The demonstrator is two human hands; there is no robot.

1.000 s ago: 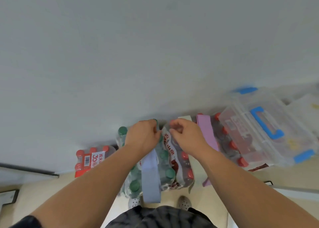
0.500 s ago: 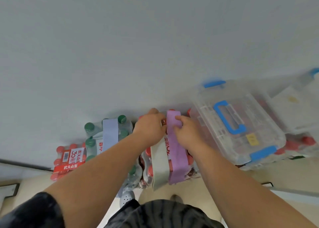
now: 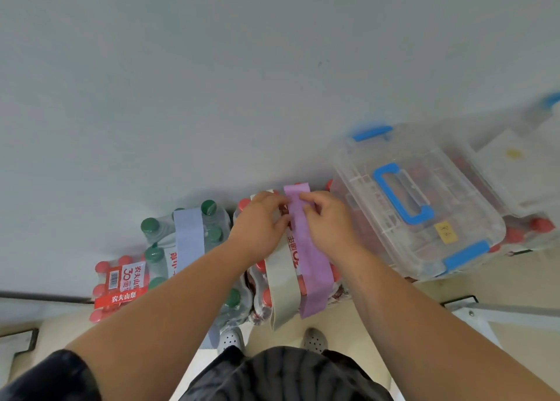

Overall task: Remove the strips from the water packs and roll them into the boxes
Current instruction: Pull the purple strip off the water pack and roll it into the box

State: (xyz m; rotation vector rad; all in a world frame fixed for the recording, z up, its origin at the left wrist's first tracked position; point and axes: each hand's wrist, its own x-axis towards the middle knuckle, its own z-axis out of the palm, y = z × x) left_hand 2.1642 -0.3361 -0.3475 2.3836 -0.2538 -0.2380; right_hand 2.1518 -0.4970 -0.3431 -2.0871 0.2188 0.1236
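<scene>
Both our hands pinched the purple strip [image 3: 312, 267] atop the water pack [image 3: 264, 298]. Our left hand [image 3: 259, 227] sat at nine o'clock, our right hand [image 3: 328, 224] at three.

looks like a storeroom or back stock corner tbh. shrink-wrapped water, a red-cap pack [image 3: 121, 282] and a green-cap pack [image 3: 154, 249], lines up left of the clear box [image 3: 472, 206] with blue latches, all against the plain grey wall [image 3: 272, 67] behind it. second clear box [image 3: 509, 173] just right of it, bare beige floor [image 3: 515, 279] in front.
</scene>
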